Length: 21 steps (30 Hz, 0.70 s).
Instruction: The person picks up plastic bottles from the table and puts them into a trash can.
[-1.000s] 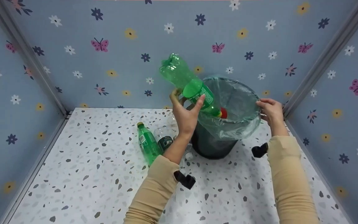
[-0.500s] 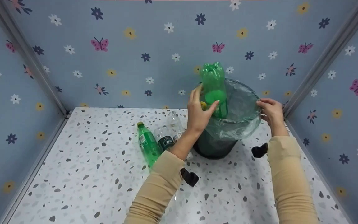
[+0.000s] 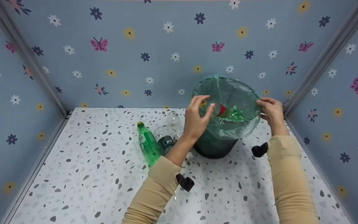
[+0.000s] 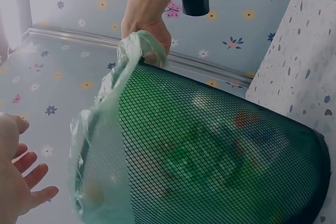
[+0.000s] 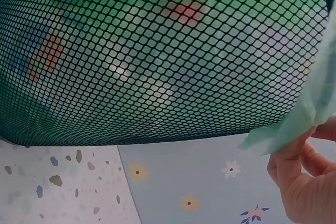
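Observation:
A dark mesh trash bin (image 3: pixel 214 149) stands upright, lined with a thin green plastic bag (image 3: pixel 233 130) folded over its rim. My left hand (image 3: pixel 196 119) is at the bin's left front rim, holding nothing. In the left wrist view its fingers (image 4: pixel 34 174) are apart from the bin. My right hand (image 3: pixel 272 112) pinches the rim and bag edge on the right side; the right wrist view shows the bag between its thumb and fingers (image 5: pixel 294 166). Inside the bin, the base of a green plastic bottle (image 3: pixel 235 114) shows beside something red (image 3: pixel 222 109).
Left of the bin, a green bottle with a yellow cap (image 3: pixel 149 144), a clear bottle with a dark green label (image 3: pixel 166 140) and another clear bottle (image 3: pixel 174 122) lie on the speckled tabletop (image 3: pixel 98 174). Flowered panels (image 3: pixel 120 62) rise at the back and sides.
The large green bottle moved right in my left hand, tipped over the bin and dropped into it. My left hand has let go. The right hand stays at the rim.

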### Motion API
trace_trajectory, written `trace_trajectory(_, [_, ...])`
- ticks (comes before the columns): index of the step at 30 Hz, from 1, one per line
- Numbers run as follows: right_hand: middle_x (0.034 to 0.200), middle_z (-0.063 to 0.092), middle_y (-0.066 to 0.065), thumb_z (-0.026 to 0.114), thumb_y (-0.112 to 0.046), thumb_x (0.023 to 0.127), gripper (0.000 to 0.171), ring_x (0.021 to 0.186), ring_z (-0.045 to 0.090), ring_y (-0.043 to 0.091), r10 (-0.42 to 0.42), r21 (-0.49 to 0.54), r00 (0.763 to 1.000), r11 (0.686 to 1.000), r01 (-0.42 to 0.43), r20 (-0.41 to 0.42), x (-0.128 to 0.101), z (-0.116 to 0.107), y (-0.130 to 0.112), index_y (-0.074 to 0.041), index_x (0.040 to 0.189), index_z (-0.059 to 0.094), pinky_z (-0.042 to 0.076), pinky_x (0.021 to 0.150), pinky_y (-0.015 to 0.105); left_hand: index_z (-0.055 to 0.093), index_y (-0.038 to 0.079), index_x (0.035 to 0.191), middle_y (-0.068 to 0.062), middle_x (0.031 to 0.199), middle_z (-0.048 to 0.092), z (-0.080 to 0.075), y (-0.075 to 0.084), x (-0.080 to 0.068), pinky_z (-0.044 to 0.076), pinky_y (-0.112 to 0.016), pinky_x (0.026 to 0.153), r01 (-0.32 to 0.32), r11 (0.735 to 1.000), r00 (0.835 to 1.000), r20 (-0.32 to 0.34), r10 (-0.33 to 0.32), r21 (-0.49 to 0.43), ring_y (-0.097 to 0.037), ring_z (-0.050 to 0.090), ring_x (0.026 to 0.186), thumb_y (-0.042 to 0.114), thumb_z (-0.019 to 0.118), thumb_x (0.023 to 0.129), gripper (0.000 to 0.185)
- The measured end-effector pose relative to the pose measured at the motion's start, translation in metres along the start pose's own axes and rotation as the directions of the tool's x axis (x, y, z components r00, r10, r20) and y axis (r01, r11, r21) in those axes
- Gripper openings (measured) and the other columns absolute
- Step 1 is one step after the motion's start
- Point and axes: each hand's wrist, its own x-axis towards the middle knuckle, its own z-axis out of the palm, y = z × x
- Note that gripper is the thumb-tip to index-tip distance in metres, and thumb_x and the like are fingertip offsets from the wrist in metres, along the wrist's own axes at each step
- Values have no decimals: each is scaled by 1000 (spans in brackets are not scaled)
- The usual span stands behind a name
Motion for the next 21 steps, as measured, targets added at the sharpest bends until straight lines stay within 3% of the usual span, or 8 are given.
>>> trace_trajectory(5, [91, 50, 1, 57, -18, 86, 31, 73, 52, 12, -1, 18, 1000, 1000, 2, -7, -1, 0, 0, -6, 115, 51, 42, 54, 19, 58, -1, 107, -10, 103, 55, -9, -8, -12, 43, -29, 82, -6, 1000, 1000, -22, 6, 19, -21, 53, 94, 14, 59, 85, 26])
trace_trajectory(14, [90, 50, 2, 57, -18, 86, 31, 71, 53, 12, -12, 11, 1000, 1000, 12, -19, 1, 0, 2, -5, 113, 52, 41, 50, 17, 58, 0, 107, -9, 103, 55, -35, -33, -36, 45, -31, 75, 69, 986, 998, -13, -68, 149, -20, 53, 91, 16, 59, 85, 27])
trace_trajectory(18, [91, 50, 2, 57, -18, 86, 35, 71, 54, 12, -16, 16, 1000, 1000, 17, -11, 0, 0, 1, -4, 117, 50, 42, 51, 17, 57, 0, 109, -11, 107, 54, -49, -47, -46, 44, -32, 80, 119, 967, 992, 10, -124, 226, -21, 53, 94, 13, 62, 83, 29])
trace_trajectory(21, [92, 49, 2, 57, -18, 86, 37, 72, 53, 12, -17, 16, 1000, 1000, 17, -5, -1, 0, 2, -3, 119, 49, 42, 53, 18, 55, 0, 111, -12, 109, 53, -59, -58, -54, 44, -33, 81, 172, 935, 982, 25, -189, 310, -24, 52, 96, 13, 64, 82, 33])
